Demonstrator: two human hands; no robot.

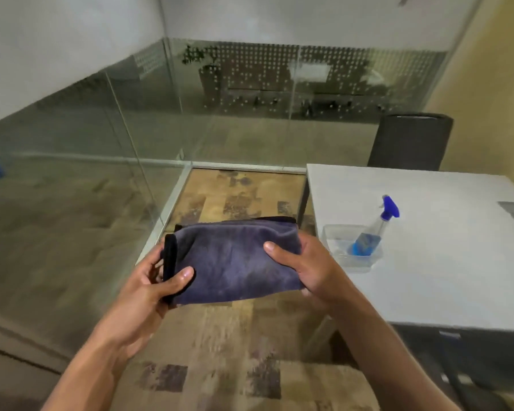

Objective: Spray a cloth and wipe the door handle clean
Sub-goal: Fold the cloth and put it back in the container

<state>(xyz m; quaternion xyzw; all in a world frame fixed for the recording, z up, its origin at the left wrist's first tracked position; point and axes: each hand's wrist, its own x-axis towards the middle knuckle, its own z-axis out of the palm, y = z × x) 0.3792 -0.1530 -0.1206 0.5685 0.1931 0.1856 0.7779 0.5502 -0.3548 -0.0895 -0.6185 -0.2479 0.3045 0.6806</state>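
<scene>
A folded purple-grey cloth (235, 259) with a black edge is stretched between both hands above the carpet. My left hand (155, 280) grips its left end, thumb on top. My right hand (303, 268) grips its right end, thumb pressed on the upper face. A clear spray bottle (374, 229) with blue liquid and a blue trigger head leans in a clear plastic tray (365, 264) on the white table (445, 256) to my right. No door handle is in view.
Glass partition walls (149, 114) run across the left and the back, with a metal floor frame (172, 203) below them. A dark chair back (413, 140) stands behind the table. Patterned carpet (220, 351) covers the floor beneath my arms.
</scene>
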